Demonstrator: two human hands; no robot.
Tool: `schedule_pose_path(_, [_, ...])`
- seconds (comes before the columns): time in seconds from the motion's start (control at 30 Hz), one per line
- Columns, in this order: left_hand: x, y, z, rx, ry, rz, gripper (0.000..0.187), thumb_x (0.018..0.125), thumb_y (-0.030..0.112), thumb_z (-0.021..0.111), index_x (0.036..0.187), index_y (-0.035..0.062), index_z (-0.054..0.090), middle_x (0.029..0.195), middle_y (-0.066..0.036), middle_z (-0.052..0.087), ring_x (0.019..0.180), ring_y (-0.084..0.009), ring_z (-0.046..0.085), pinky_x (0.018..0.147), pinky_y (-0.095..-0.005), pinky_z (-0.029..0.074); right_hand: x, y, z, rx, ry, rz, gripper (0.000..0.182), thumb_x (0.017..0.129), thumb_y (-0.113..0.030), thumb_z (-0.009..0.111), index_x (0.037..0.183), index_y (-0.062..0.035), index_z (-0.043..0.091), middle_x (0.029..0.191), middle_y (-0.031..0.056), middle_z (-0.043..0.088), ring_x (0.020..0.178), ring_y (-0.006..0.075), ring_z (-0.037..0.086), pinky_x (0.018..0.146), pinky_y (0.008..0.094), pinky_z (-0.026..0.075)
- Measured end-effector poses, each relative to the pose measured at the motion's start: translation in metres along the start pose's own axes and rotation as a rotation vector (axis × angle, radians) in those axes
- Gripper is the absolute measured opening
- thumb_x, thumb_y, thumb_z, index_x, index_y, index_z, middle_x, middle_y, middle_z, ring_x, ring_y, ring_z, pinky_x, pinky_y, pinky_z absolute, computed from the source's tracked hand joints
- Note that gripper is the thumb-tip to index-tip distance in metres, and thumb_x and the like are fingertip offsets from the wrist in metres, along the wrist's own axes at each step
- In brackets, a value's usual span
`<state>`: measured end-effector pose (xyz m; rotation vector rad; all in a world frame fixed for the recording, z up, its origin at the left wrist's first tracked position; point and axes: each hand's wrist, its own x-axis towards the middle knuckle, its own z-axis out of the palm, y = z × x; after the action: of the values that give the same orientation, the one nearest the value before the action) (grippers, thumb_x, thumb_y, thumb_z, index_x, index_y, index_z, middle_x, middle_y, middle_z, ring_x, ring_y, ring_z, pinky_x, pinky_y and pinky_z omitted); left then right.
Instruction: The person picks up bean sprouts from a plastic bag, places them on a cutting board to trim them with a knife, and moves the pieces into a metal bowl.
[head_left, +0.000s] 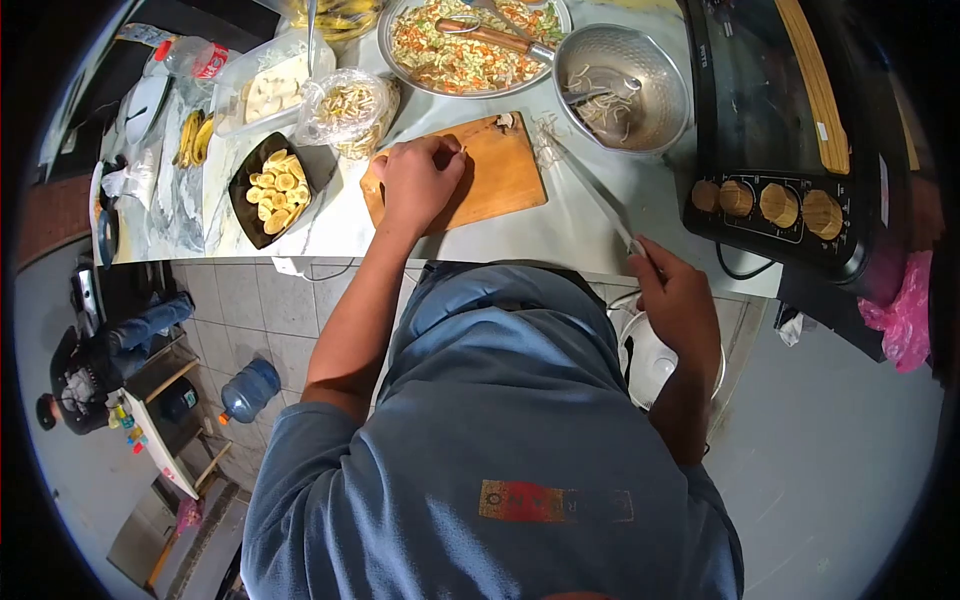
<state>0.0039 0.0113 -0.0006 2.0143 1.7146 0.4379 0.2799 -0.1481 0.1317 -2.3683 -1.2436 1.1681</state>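
Observation:
My left hand (418, 182) rests on the wooden cutting board (500, 175), fingers curled in and thumb close to them. Whatever they pinch, if anything, is hidden. In my right hand (677, 300) is a knife (603, 193), gripped by its handle off the counter's front edge. Its blade points up and left, past the board's right side. Some pale scraps (546, 150) lie near the blade's tip. At the board's top right corner sits a small dark-and-pale piece (506, 121). Behind the knife stands a metal bowl (665, 85) with pale strands and a metal utensil inside.
A round tray (385, 45) of chopped vegetables stands at the back, a wooden-handled utensil (495, 36) across it. Leftward are a plastic bag (345, 105) of pale strands, a white-block container (232, 95) and a black dish (240, 200) of sliced bananas. An oven (780, 205) borders the right.

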Motion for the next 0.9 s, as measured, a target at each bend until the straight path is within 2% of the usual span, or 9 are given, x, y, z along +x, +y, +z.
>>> schedule_pose_path(0.03, [0.000, 0.000, 0.000, 0.001, -0.003, 0.005, 0.020, 0.087, 0.035, 0.073, 0.093, 0.0157, 0.078, 0.085, -0.006, 0.076, 0.089, -0.0259, 0.069, 0.089, -0.0441, 0.034, 0.002, 0.006, -0.002, 0.027, -0.010, 0.024, 0.042, 0.099, -0.033, 0.063, 0.132, -0.0064, 0.067, 0.076, 0.0173, 0.070, 0.069, 0.0193, 0.071, 0.068, 0.0331, 0.052])
schedule_pose_path(0.23, [0.007, -0.002, 0.002, -0.005, -0.008, 0.020, 0.019, 0.083, 0.032, 0.073, 0.088, 0.0146, 0.080, 0.083, -0.006, 0.076, 0.082, -0.0269, 0.068, 0.086, -0.0444, 0.033, -0.007, 0.014, -0.006, 0.112, -0.044, 0.043, 0.043, 0.098, -0.034, 0.064, 0.132, -0.0074, 0.067, 0.074, 0.0123, 0.072, 0.062, 0.0166, 0.068, 0.066, 0.0324, 0.052])
schedule_pose_path(0.3, [0.011, 0.005, -0.001, -0.146, -0.080, -0.045, 0.021, 0.084, 0.034, 0.073, 0.089, 0.0140, 0.080, 0.082, -0.005, 0.077, 0.074, -0.0250, 0.069, 0.087, -0.0423, 0.032, -0.010, 0.019, -0.004, 0.133, -0.033, 0.027, 0.043, 0.098, -0.034, 0.064, 0.132, -0.0078, 0.067, 0.074, 0.0120, 0.072, 0.062, 0.0168, 0.069, 0.066, 0.0321, 0.052])
schedule_pose_path(0.57, [0.069, 0.075, -0.005, -0.255, -0.075, 0.180, 0.025, 0.084, 0.037, 0.073, 0.091, 0.0137, 0.080, 0.081, -0.003, 0.077, 0.072, -0.0218, 0.069, 0.088, -0.0415, 0.032, -0.020, 0.041, -0.007, 0.212, -0.041, 0.048, 0.044, 0.098, -0.033, 0.065, 0.132, -0.0063, 0.067, 0.074, 0.0129, 0.072, 0.061, 0.0170, 0.068, 0.065, 0.0319, 0.052])
schedule_pose_path(0.6, [0.075, 0.088, -0.006, -0.324, -0.094, 0.199, 0.026, 0.084, 0.038, 0.073, 0.091, 0.0136, 0.080, 0.081, -0.003, 0.077, 0.072, -0.0217, 0.069, 0.089, -0.0414, 0.031, -0.022, 0.042, -0.006, 0.233, -0.035, 0.064, 0.043, 0.099, -0.030, 0.066, 0.134, -0.0053, 0.066, 0.072, 0.0096, 0.069, 0.061, 0.0132, 0.065, 0.063, 0.0299, 0.050])
schedule_pose_path(0.63, [0.079, 0.104, -0.008, -0.298, -0.082, 0.240, 0.027, 0.086, 0.034, 0.073, 0.096, 0.0102, 0.080, 0.081, -0.004, 0.077, 0.074, -0.0178, 0.070, 0.087, -0.0404, 0.041, -0.024, 0.043, -0.006, 0.254, -0.030, 0.080, 0.043, 0.099, -0.028, 0.066, 0.135, -0.0042, 0.065, 0.071, 0.0063, 0.067, 0.060, 0.0094, 0.061, 0.060, 0.0278, 0.048])
schedule_pose_path(0.67, [0.085, 0.111, -0.004, -0.297, -0.087, 0.253, 0.027, 0.086, 0.034, 0.073, 0.096, 0.0102, 0.080, 0.081, -0.004, 0.077, 0.074, -0.0178, 0.070, 0.087, -0.0404, 0.041, -0.026, 0.043, -0.008, 0.263, -0.020, 0.085, 0.043, 0.099, -0.028, 0.066, 0.135, -0.0042, 0.065, 0.071, 0.0063, 0.067, 0.060, 0.0094, 0.061, 0.060, 0.0278, 0.048])
schedule_pose_path(0.73, [0.099, 0.123, 0.008, -0.504, -0.204, 0.234, 0.028, 0.091, 0.025, 0.075, 0.107, 0.0025, 0.078, 0.085, -0.004, 0.075, 0.079, -0.0086, 0.065, 0.076, -0.0258, 0.052, -0.029, 0.044, -0.012, 0.262, -0.046, 0.088, 0.043, 0.099, -0.028, 0.066, 0.134, -0.0036, 0.065, 0.070, 0.0063, 0.066, 0.060, 0.0094, 0.061, 0.060, 0.0280, 0.048])
schedule_pose_path(0.9, [0.091, 0.126, 0.004, -0.493, -0.194, 0.232, 0.026, 0.095, 0.023, 0.074, 0.109, 0.0015, 0.077, 0.085, -0.003, 0.073, 0.076, -0.0081, 0.061, 0.072, -0.0262, 0.050, -0.022, 0.054, -0.011, 0.247, -0.047, 0.056, 0.045, 0.097, -0.033, 0.066, 0.134, -0.0064, 0.066, 0.071, 0.0127, 0.070, 0.060, 0.0148, 0.067, 0.063, 0.0312, 0.051])
